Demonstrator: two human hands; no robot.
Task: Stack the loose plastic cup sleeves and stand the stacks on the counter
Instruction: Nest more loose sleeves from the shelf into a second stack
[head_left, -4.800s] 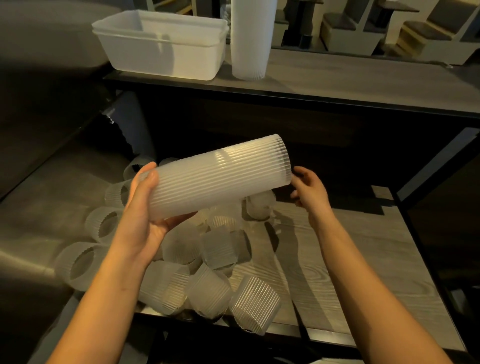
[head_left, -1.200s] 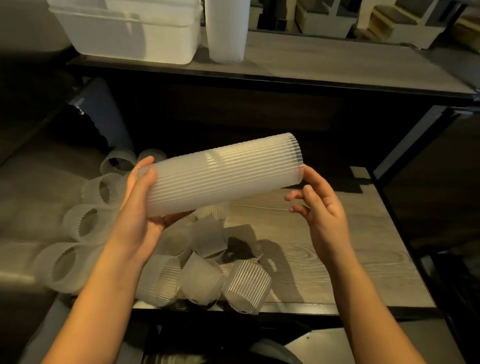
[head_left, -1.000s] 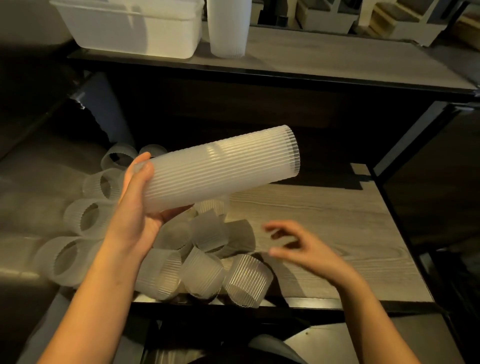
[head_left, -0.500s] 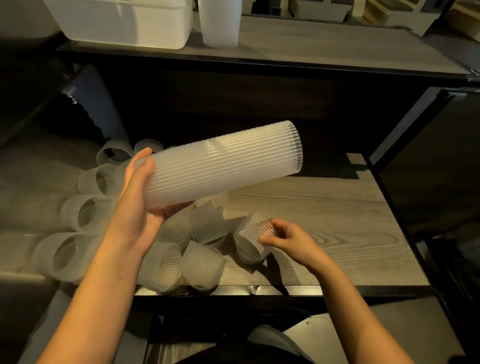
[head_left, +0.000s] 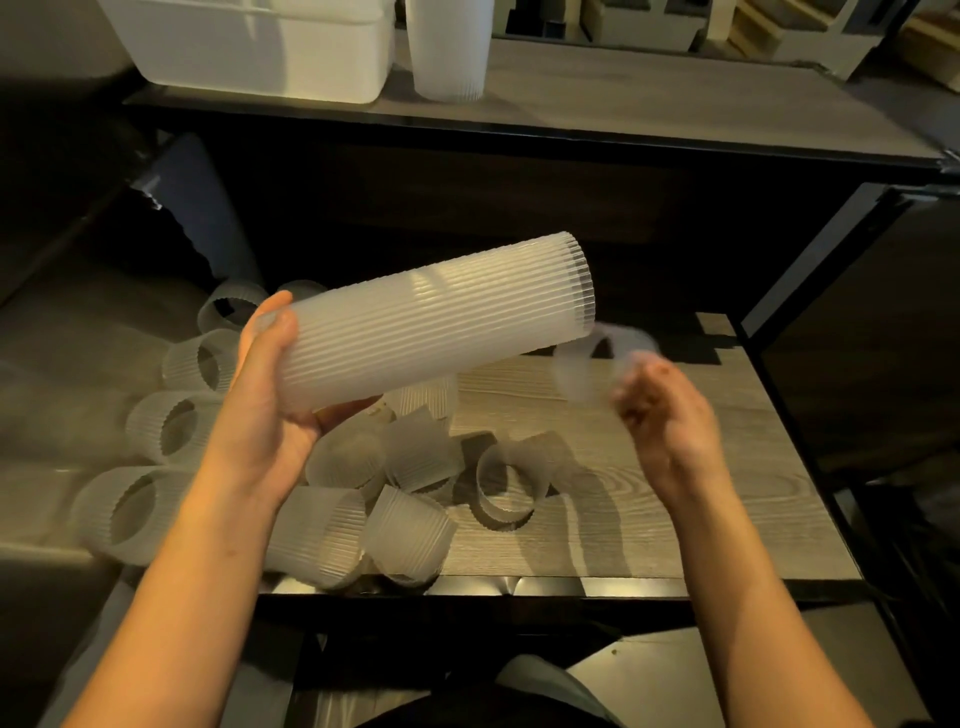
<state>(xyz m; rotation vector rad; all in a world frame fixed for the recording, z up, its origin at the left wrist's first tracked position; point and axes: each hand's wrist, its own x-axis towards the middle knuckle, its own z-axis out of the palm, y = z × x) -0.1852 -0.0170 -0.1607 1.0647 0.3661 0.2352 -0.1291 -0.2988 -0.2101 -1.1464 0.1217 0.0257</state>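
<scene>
Motion blur smears the right hand (head_left: 660, 410) at 3 o'clock and the single sleeve (head_left: 582, 374) it holds, so its fingers cannot be told apart. The left hand (head_left: 265, 410) covers the near end of the held sleeve stack (head_left: 431, 322). At 12 o'clock the top edge cuts off the standing stack (head_left: 448, 52) and the white tub (head_left: 260, 52). The left forearm (head_left: 208, 545) hides some of the loose sleeves (head_left: 410, 530) at 7 o'clock.

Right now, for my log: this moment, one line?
left hand: grips stack | right hand: holds single sleeve near stack's end | loose sleeves: tabletop
</scene>
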